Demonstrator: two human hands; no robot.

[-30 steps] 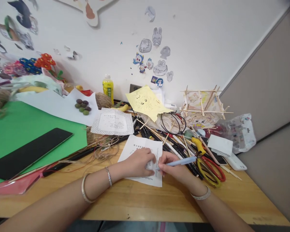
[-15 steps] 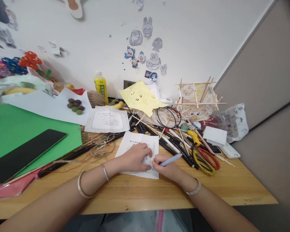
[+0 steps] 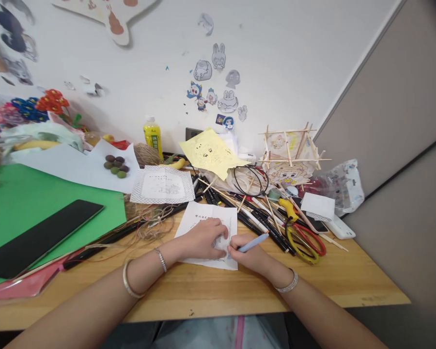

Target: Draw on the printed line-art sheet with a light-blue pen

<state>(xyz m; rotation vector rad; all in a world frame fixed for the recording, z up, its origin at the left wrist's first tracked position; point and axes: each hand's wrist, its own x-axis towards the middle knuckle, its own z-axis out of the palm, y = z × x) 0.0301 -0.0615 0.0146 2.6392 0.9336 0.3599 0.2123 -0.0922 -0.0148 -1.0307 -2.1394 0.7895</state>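
A white sheet of paper [image 3: 189, 228] with line drawing and writing lies on the wooden table. Across it rests my left hand [image 3: 205, 238], palm down with the fingers spread and slightly bent, covering much of the drawing. My right hand [image 3: 249, 254] grips a light blue pen [image 3: 255, 242], its tip end low at the sheet's right edge; the tip itself is hidden by my fingers. Just behind the sheet lies another paper with a patterned border [image 3: 163, 185].
Black markers [image 3: 276, 237], sticks and yellow-red scissors [image 3: 305, 242] crowd the right. A stick frame with drawings [image 3: 288, 160] stands behind them. On the left are a black tablet-like slab [image 3: 45, 237] and green sheet [image 3: 109, 208]. A yellow bottle [image 3: 152, 137] stands by the wall.
The camera view has shifted slightly, so the scene sits a little lower. Both hands keep nearly the same place on the paper; the pen has moved very little.
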